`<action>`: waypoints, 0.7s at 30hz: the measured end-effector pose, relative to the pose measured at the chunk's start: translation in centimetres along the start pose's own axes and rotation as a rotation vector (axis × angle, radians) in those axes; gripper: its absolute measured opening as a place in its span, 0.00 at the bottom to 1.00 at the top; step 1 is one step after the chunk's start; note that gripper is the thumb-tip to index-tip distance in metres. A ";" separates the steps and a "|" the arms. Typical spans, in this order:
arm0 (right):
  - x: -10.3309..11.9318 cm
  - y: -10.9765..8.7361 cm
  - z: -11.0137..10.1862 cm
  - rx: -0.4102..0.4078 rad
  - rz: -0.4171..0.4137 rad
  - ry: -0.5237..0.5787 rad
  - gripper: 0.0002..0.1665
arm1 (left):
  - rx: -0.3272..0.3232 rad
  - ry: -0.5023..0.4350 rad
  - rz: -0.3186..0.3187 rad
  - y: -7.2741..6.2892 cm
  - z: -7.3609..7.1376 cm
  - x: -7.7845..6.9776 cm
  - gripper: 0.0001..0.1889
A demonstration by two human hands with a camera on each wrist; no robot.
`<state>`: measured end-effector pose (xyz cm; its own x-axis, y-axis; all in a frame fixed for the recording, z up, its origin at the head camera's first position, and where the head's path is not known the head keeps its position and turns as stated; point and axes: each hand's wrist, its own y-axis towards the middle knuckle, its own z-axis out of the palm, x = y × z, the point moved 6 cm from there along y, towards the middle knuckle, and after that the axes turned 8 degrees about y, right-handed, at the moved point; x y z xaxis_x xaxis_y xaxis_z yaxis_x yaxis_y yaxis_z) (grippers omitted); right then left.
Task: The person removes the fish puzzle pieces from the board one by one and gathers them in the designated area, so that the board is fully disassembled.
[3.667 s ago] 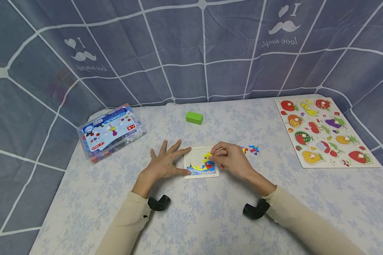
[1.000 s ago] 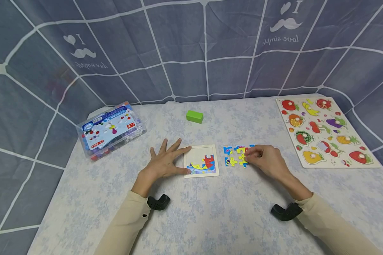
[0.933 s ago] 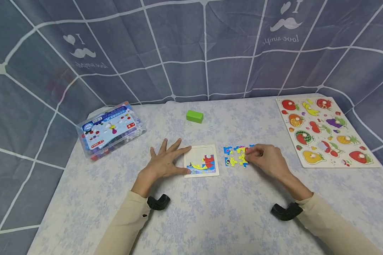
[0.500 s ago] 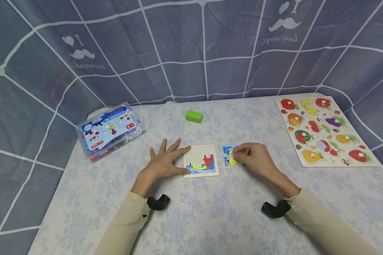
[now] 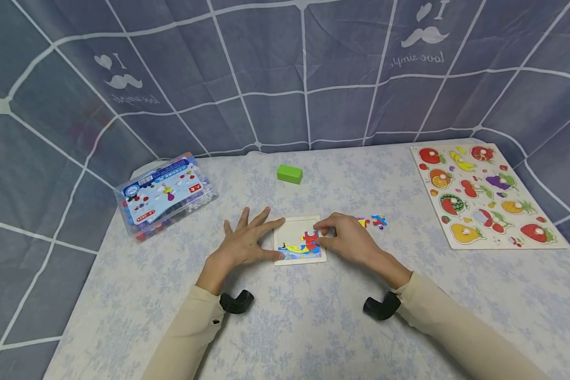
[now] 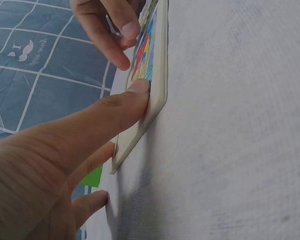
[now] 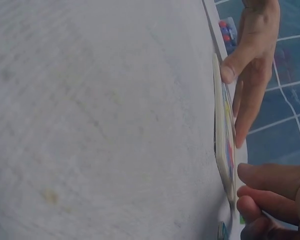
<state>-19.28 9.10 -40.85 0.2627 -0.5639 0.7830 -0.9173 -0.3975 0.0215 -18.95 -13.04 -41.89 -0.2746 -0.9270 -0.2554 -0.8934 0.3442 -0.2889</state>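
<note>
A small wooden jigsaw tray (image 5: pixel 297 263) lies mid-table, its lower part and right side filled with blue, yellow and red puzzle pieces (image 5: pixel 299 248). My left hand (image 5: pixel 242 245) is spread, thumb and index finger resting on the tray's left edge; the left wrist view shows the thumb (image 6: pixel 115 112) on the rim. My right hand (image 5: pixel 349 240) is over the tray's right edge, thumb and bent fingers close to the red piece. I cannot tell whether a piece is between those fingertips (image 7: pixel 245 172). Loose puzzle pieces (image 5: pixel 379 221) lie beyond the right hand, others hidden behind it.
A green block (image 5: pixel 290 174) sits behind the tray. At the back left stands a clear plastic box (image 5: pixel 166 195) of small colourful parts. A fruit peg board (image 5: pixel 484 200) lies to the right. A blue checked curtain (image 5: pixel 275 68) hangs behind the table.
My right hand went from the tray to the loose pieces at the right, moved left among them, and is now back over the tray's right edge. The left hand has stayed put.
</note>
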 end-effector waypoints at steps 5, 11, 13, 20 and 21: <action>0.1 0.1 0.3 0.011 0.032 -0.016 0.17 | 0.004 0.002 -0.004 0.1 0.1 0.1 0.46; -0.1 0.1 0.4 0.004 0.031 -0.014 0.17 | -0.002 0.003 -0.005 0.1 0.2 0.2 0.46; -0.2 0.0 0.5 -0.001 0.023 -0.007 0.16 | -0.004 0.004 -0.005 0.1 0.1 0.2 0.46; -0.1 0.1 0.4 -0.017 0.016 0.024 0.14 | -0.007 0.006 0.003 0.0 0.0 0.0 0.46; -0.1 0.1 0.4 -0.020 0.017 0.030 0.14 | -0.007 0.007 0.003 0.0 0.0 0.0 0.45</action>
<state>-19.25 8.84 -41.23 0.2382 -0.5480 0.8018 -0.9274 -0.3735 0.0202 -18.96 -12.98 -41.90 -0.2795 -0.9272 -0.2494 -0.8952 0.3456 -0.2815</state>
